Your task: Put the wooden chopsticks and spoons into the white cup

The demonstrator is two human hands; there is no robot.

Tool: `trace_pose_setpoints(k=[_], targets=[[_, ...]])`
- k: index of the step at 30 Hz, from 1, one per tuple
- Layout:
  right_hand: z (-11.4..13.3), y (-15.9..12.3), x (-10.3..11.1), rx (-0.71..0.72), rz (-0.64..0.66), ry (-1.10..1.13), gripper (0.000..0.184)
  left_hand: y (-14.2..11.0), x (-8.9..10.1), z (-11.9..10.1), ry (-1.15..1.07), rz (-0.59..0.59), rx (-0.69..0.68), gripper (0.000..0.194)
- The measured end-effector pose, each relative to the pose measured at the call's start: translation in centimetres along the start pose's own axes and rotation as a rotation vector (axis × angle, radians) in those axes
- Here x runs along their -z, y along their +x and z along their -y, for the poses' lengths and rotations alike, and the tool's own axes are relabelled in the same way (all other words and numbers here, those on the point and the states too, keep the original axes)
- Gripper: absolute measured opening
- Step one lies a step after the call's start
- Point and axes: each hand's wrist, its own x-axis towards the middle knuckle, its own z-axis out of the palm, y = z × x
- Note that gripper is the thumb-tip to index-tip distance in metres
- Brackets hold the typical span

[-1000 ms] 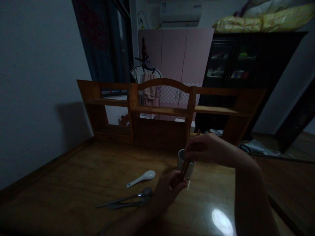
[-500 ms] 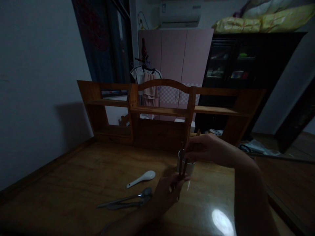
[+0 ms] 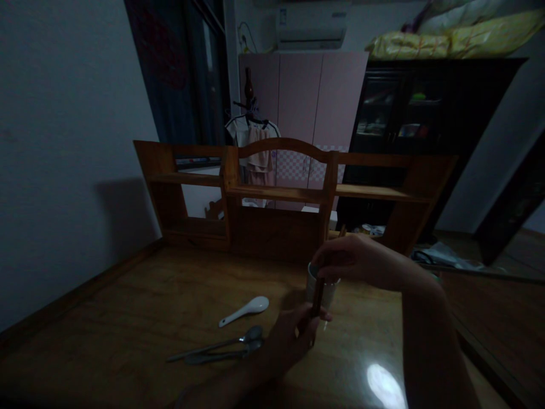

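Observation:
My left hand (image 3: 293,335) grips the lower end of a pair of brown chopsticks (image 3: 318,289), which stand nearly upright in front of a white cup (image 3: 313,284). My right hand (image 3: 353,258) pinches the upper part of the same chopsticks just above the cup's rim. The cup stands on the wooden table (image 3: 140,318). To the left of my left hand lie a white ceramic spoon (image 3: 246,309) and two metal spoons (image 3: 221,347), flat on the tabletop.
A wooden shelf unit (image 3: 281,196) stands along the table's far edge. A white wall (image 3: 63,142) runs along the left. Behind are a pink wardrobe (image 3: 315,102) and a dark cabinet (image 3: 426,125). A light glare (image 3: 385,383) shines on the table.
The chopsticks have swung from a slant to nearly upright beside the cup. My left hand shifted slightly, and my right hand slid a little left over the cup.

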Motion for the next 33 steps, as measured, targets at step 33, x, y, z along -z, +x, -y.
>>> trace_pose_setpoints(k=[33], targets=[[-0.8,0.4,0.5,0.018,0.084,0.187,0.032,0.6,-0.3,0.2,-0.172,0.006,0.177,0.038]])
